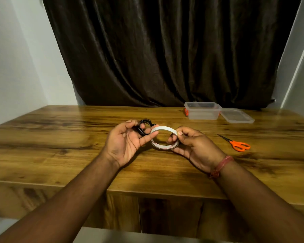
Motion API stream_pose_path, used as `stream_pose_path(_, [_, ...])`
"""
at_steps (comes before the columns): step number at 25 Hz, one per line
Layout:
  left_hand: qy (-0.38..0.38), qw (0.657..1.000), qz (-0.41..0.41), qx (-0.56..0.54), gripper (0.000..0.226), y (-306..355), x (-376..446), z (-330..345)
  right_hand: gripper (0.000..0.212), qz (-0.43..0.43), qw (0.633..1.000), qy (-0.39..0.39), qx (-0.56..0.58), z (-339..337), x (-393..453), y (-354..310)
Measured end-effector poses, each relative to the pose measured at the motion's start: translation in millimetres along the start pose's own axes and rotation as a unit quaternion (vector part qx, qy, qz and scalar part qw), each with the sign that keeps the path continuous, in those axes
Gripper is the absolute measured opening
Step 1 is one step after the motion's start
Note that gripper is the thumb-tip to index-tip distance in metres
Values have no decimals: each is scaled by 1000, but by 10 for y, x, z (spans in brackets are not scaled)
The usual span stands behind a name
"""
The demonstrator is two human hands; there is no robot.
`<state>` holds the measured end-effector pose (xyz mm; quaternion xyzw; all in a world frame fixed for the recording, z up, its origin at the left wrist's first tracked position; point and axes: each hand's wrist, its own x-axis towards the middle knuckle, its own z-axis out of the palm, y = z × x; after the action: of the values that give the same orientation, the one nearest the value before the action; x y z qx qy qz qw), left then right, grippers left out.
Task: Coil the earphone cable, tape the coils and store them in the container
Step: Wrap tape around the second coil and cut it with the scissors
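Note:
My left hand (pixel 128 139) holds a coiled black earphone cable (pixel 144 126) between thumb and fingers, above the middle of the wooden table (pixel 60 137). One extended finger of that hand touches the left side of a white tape roll (pixel 164 147). My right hand (pixel 191 146) grips the roll's right side, its thumb on the outer rim. A clear plastic container (pixel 202 111) stands open at the back right of the table, with its lid (pixel 237 115) lying flat beside it.
Orange-handled scissors (pixel 237 144) lie on the table to the right of my right hand. A dark curtain (pixel 165 50) hangs behind the table. White walls close in on both sides. The table's front edge runs just below my forearms.

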<state>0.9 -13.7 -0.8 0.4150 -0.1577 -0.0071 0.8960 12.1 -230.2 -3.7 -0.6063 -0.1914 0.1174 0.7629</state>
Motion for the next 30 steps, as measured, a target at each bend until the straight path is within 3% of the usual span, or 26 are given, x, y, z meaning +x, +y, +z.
stream_pose_path(5, [32, 999, -16, 24, 8, -18, 15, 8, 9, -58, 979, 84, -175, -65, -27, 21])
stream_pose_path(8, [44, 997, -39, 44, 11, -43, 4, -16, 11, -120, 930, 197, -285, -269, -119, -107])
stream_pose_path(10, [43, 996, -43, 71, 14, -55, 0, -18, 11, -110, 873, 235, -413, -539, -215, -206])
stream_pose_path(14, [47, 993, -32, 103, 19, -57, 3, 1, 13, 47, 670, 258, -695, -1098, -440, -404])
stream_pose_path(17, [48, 991, -27, 122, 21, -63, 8, 7, 22, 165, 596, 214, -756, -1209, -493, -463])
stream_pose_path(23, [59, 990, -16, 126, 21, -58, -8, 11, 24, 217, 593, 141, -763, -1006, -430, -632])
stream_pose_path(27, [58, 990, -7, 129, 21, -52, -16, 28, 21, 193, 555, 54, -808, -836, -443, -601])
stream_pose_path(30, [56, 990, -8, 126, 21, -51, -25, 32, 27, 149, 561, 41, -813, -759, -455, -529])
